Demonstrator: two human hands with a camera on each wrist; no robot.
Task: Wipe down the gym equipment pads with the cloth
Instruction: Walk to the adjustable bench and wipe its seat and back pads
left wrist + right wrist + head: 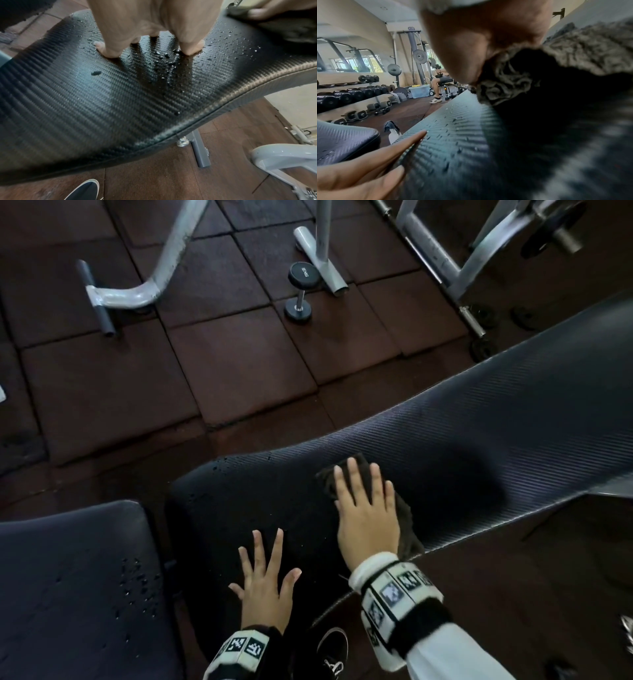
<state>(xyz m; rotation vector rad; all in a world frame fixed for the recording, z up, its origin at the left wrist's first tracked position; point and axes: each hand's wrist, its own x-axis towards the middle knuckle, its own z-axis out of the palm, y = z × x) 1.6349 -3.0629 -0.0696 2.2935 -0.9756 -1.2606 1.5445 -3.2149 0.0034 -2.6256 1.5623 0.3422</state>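
A long black ribbed bench pad (479,433) runs from the bottom centre up to the right, and water droplets (164,56) bead on its near end. My right hand (363,484) lies flat, fingers straight, pressing a dark grey cloth (407,515) onto the pad. The cloth (573,54) bunches beneath that palm. Just left of it, my left hand (270,556) rests on the wet pad (102,101) with fingers (106,50) spread and nothing held. A second black pad (68,577), also spotted with droplets, sits at the lower left.
A small dumbbell (301,290), grey machine frames (137,292), a barbell (438,268) and weight plates (483,347) stand on the brown tiled floor beyond. My shoe (330,652) is under the bench. A spray bottle (392,132), dumbbell rack (351,93) and seated person (440,81) lie farther off.
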